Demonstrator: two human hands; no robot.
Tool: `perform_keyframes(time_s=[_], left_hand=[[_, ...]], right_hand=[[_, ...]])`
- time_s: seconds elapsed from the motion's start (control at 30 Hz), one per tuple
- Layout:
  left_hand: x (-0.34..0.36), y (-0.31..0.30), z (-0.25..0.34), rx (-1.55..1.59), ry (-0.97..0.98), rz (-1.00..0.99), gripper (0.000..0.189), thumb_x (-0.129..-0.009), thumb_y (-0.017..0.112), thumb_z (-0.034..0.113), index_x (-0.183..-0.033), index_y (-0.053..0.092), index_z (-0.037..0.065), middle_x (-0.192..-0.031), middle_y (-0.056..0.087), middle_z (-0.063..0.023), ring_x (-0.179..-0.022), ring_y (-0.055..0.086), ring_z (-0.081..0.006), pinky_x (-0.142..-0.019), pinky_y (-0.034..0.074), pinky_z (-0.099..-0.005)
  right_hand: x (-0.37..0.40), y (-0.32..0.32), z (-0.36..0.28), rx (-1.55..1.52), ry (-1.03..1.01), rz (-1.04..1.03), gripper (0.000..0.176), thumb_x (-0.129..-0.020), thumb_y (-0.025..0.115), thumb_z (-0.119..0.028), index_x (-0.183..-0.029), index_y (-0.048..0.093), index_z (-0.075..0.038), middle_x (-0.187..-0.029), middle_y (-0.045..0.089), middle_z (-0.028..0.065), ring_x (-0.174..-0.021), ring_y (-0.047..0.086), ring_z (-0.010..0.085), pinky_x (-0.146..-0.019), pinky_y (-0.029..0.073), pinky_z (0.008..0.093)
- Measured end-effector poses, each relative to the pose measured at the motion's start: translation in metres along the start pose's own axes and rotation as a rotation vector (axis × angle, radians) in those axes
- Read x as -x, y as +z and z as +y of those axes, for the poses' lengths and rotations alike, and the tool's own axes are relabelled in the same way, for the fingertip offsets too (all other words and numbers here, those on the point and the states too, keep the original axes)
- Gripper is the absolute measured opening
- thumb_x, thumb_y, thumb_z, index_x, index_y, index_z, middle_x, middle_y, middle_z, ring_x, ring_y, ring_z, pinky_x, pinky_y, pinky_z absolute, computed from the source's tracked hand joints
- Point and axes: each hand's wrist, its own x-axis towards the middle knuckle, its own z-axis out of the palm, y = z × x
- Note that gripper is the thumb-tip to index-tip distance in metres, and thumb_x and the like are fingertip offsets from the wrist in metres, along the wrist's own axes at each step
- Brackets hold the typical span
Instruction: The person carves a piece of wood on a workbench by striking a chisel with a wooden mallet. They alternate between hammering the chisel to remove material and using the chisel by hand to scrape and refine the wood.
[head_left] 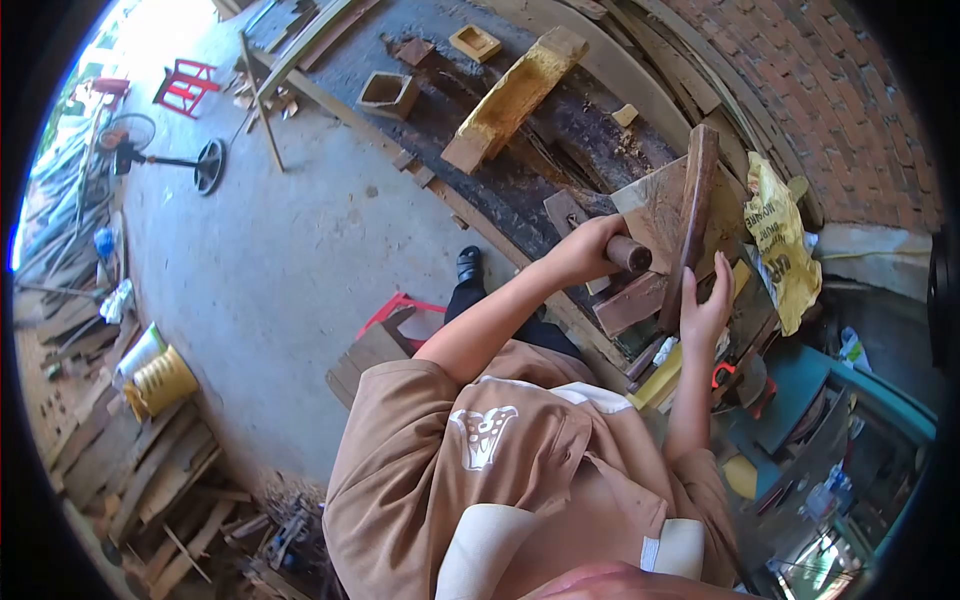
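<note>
My left hand (592, 250) is closed around a round dark wooden handle (630, 254), its blunt end facing up toward me. The rest of that handle is hidden behind my fingers. Just right of it a long, slightly curved wooden piece (693, 205) stands on edge over the bench. My right hand (706, 300) is at its lower end, thumb and fingers spread apart, the thumb right at the wood's edge. Beneath both hands lie a flat board (650, 200) and a reddish wood block (632, 304).
On the dark workbench (440, 140) lie a hollowed yellowish block (515, 98), a square wooden box (388, 95) and a small tray (474, 43). A yellow sack (780, 245) sits by the brick wall (830, 120). A fan (207, 165) and red stool (185, 87) stand on the floor.
</note>
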Motion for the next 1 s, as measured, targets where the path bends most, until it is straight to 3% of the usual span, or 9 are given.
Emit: perform_keyframes(time_s=[0.03,0.07,0.17,0.3,0.57,0.63,0.73,1.0], left_hand=[[0.001,0.001,-0.003,-0.003,-0.004,0.019,0.033,-0.059,0.068,0.006,-0.086,0.05,0.003,-0.08,0.055,-0.0142,-0.077,0.054,-0.0289,-0.068,0.043,-0.0342],[0.002,0.003,-0.009,-0.008,-0.023,0.033,0.033,-0.059,0.069,0.005,-0.086,0.05,0.003,-0.08,0.055,-0.0137,-0.077,0.054,-0.0277,-0.069,0.043,-0.0337],[0.005,0.0,-0.01,-0.017,-0.081,0.052,0.035,-0.059,0.069,0.004,-0.089,0.05,0.004,-0.081,0.055,-0.011,-0.078,0.054,-0.0222,-0.07,0.043,-0.0316],[0.007,-0.01,-0.014,0.012,-0.104,0.171,0.028,-0.064,0.064,0.004,-0.086,0.048,0.004,-0.08,0.052,-0.0064,-0.077,0.05,-0.0152,-0.07,0.041,-0.0276],[0.01,-0.019,-0.03,0.097,-0.144,0.186,0.02,-0.066,0.063,0.005,-0.08,0.049,0.006,-0.078,0.054,-0.0028,-0.074,0.051,-0.0115,-0.067,0.042,-0.0261],[0.008,-0.02,-0.031,0.101,-0.136,0.15,0.02,-0.066,0.064,0.005,-0.08,0.049,0.006,-0.078,0.054,-0.0028,-0.073,0.051,-0.0112,-0.066,0.042,-0.0257],[0.002,-0.02,-0.032,0.107,-0.095,0.248,0.021,-0.068,0.064,0.005,-0.082,0.049,0.006,-0.075,0.053,-0.0016,-0.071,0.05,-0.0096,-0.064,0.043,-0.0256],[-0.001,-0.009,-0.039,0.094,-0.115,0.336,0.02,-0.072,0.065,0.007,-0.081,0.048,0.006,-0.073,0.051,0.0009,-0.064,0.047,-0.0068,-0.057,0.043,-0.0236]], right_hand=[[-0.006,0.001,0.001,0.187,-0.065,0.053,0.057,-0.078,0.061,-0.027,-0.123,0.039,0.001,-0.123,0.041,0.0212,-0.115,0.039,0.0335,-0.094,0.033,0.0404],[-0.009,0.006,0.012,0.209,-0.031,-0.025,0.066,-0.076,0.062,-0.035,-0.124,0.038,0.002,-0.126,0.036,0.0242,-0.117,0.035,0.0375,-0.096,0.03,0.0423],[-0.017,0.023,0.022,0.382,0.016,-0.165,0.072,-0.074,0.062,-0.037,-0.124,0.035,0.007,-0.125,0.037,0.0253,-0.116,0.038,0.0375,-0.095,0.032,0.042],[-0.028,0.028,0.01,0.353,0.16,-0.179,0.065,-0.075,0.06,-0.036,-0.117,0.038,0.008,-0.121,0.041,0.0244,-0.11,0.043,0.0372,-0.089,0.037,0.0426],[-0.038,0.041,0.021,0.458,0.114,-0.062,0.05,-0.077,0.059,-0.029,-0.107,0.042,0.007,-0.109,0.047,0.0257,-0.1,0.049,0.0377,-0.083,0.042,0.043],[-0.04,0.037,0.007,0.49,0.232,-0.182,0.043,-0.078,0.058,-0.026,-0.102,0.041,0.004,-0.101,0.05,0.0249,-0.089,0.054,0.0392,-0.074,0.047,0.0433],[-0.04,0.036,0.011,0.508,0.181,-0.182,0.039,-0.078,0.057,-0.025,-0.1,0.04,0.003,-0.095,0.052,0.0232,-0.08,0.057,0.0395,-0.066,0.048,0.0437],[-0.055,0.006,0.034,0.405,0.043,-0.288,0.049,-0.081,0.053,-0.031,-0.113,0.038,0.004,-0.093,0.056,0.0262,-0.085,0.055,0.041,-0.074,0.044,0.0466]])
